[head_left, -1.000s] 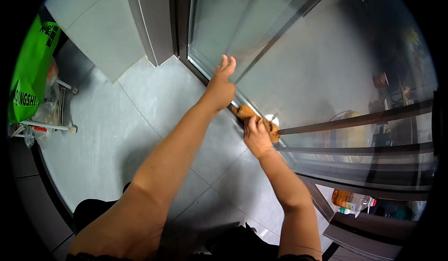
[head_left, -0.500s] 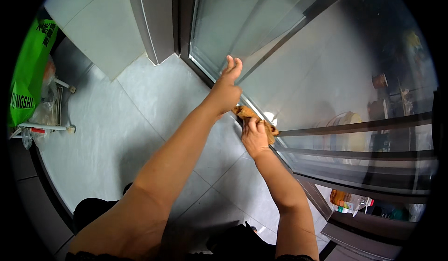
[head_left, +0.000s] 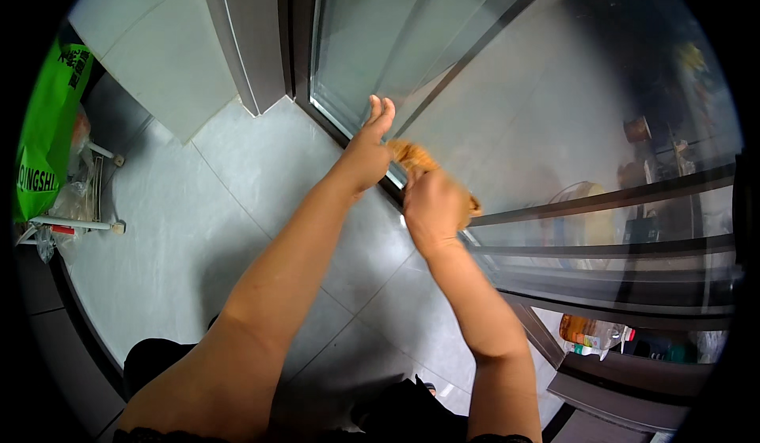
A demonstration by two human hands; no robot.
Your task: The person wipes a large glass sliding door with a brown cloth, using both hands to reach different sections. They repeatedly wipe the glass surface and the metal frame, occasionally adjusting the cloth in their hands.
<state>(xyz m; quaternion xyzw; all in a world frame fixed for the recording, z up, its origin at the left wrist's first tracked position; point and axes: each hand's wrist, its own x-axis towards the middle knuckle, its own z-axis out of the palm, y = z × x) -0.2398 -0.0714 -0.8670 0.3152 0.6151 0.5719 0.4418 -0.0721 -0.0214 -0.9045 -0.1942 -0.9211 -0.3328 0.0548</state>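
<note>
Most of the frame is covered by a grey tiled floor (head_left: pixel 198 205). The upper right is filled by a glass door (head_left: pixel 507 87) with dark frames. A green bag (head_left: pixel 47 126) is seen at far left, bottles (head_left: pixel 594 334) at lower right.

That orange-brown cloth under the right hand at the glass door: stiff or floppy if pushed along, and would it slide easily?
The crumpled orange-brown cloth bunches into folds under the right hand, so it is probably soft and floppy, not stiff. It looks thin and small, so likely light. On the smooth glass door panel it should slide readily under pressure, though it may wad up rather than stay flat.
</note>
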